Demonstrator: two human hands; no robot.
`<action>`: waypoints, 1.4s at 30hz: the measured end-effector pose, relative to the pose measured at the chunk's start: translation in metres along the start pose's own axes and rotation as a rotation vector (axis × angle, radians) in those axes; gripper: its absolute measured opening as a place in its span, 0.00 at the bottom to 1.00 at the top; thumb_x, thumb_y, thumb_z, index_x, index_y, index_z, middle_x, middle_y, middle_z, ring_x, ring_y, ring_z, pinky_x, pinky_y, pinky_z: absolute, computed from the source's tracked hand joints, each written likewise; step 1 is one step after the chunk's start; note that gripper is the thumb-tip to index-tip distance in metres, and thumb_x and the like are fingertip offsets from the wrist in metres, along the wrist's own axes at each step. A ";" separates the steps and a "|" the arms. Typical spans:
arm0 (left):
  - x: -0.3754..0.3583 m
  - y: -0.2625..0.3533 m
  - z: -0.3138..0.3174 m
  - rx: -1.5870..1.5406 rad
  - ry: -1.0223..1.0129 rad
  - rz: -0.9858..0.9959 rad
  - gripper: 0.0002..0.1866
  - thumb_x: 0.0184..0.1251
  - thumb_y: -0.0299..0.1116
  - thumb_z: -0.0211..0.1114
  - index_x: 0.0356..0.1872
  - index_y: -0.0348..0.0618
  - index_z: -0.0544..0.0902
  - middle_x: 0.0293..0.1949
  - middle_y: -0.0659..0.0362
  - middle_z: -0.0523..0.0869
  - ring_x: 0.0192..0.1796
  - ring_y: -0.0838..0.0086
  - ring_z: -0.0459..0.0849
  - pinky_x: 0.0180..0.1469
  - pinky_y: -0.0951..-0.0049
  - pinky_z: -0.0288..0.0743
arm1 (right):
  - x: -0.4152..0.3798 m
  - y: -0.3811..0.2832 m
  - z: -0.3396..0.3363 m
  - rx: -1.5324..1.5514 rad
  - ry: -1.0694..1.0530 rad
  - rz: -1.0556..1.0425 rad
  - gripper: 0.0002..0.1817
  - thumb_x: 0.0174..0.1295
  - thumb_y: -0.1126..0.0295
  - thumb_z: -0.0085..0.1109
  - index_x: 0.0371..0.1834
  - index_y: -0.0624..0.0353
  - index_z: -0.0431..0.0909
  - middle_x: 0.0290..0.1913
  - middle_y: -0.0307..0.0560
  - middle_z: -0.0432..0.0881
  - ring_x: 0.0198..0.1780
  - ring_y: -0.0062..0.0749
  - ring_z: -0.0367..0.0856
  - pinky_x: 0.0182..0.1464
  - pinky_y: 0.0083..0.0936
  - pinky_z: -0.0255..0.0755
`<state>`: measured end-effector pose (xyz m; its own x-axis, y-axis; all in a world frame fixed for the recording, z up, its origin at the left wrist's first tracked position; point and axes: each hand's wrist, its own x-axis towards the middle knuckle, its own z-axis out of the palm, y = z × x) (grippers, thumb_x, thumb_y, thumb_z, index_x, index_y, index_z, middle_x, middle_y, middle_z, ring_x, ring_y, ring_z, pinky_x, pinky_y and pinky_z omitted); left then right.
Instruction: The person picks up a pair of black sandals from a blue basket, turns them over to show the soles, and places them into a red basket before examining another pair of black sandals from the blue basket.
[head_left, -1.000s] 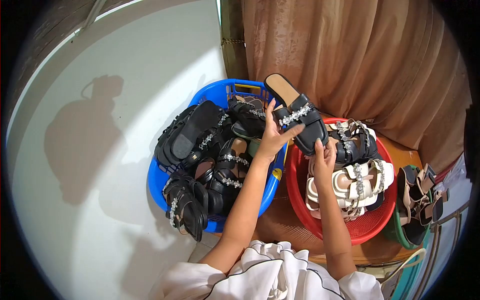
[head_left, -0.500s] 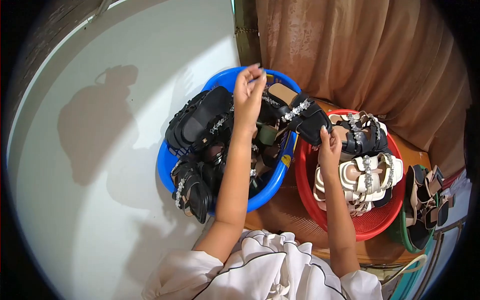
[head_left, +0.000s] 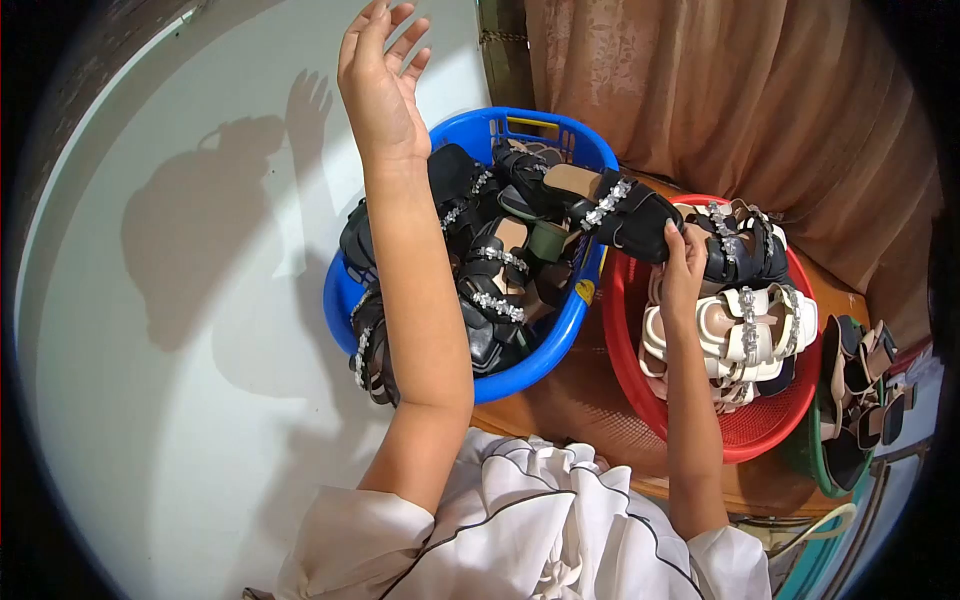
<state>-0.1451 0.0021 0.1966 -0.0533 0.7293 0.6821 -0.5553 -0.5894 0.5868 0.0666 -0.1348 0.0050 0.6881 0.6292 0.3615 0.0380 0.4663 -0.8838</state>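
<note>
My left hand (head_left: 385, 90) is raised in front of the pale wall, above and left of the blue basket. Its fingers are spread and nothing is in them. My right hand (head_left: 684, 262) pinches the toe end of a black sandal (head_left: 640, 225) with a jewelled strap and a tan insole. That sandal is held between the two baskets, its heel end over the right side of the blue basket (head_left: 565, 335). Several black jewelled sandals (head_left: 495, 262) lie heaped in the blue basket, partly hidden by my left forearm. White sandals (head_left: 745, 330) and black ones fill the red basket (head_left: 630, 385).
At the far right a green basket (head_left: 826, 468) holds black and tan heeled sandals (head_left: 858, 370). The baskets rest on a brown wooden surface (head_left: 560, 425). A brown curtain (head_left: 710, 100) hangs behind them, and a pale wall (head_left: 230, 80) stands on the left.
My left hand has risen up and left, away from the blue basket, and its fingers have spread. My right hand still holds the black sandal. The view has shifted slightly.
</note>
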 end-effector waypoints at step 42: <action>-0.241 -0.103 0.009 -0.234 -0.534 -1.159 0.35 0.65 0.56 0.35 0.65 0.42 0.44 0.67 0.51 0.46 0.69 0.67 0.43 0.67 0.67 0.36 | -0.133 -0.066 -0.025 -1.107 0.126 -0.595 0.07 0.47 0.79 0.57 0.28 0.69 0.71 0.14 0.44 0.65 0.12 0.30 0.62 0.15 0.23 0.55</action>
<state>-0.0678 -0.1156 -0.0245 0.8584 0.5108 -0.0482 -0.1889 0.4020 0.8959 -0.0089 -0.2646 0.0074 0.4175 0.4097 0.8111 0.9079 -0.1514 -0.3908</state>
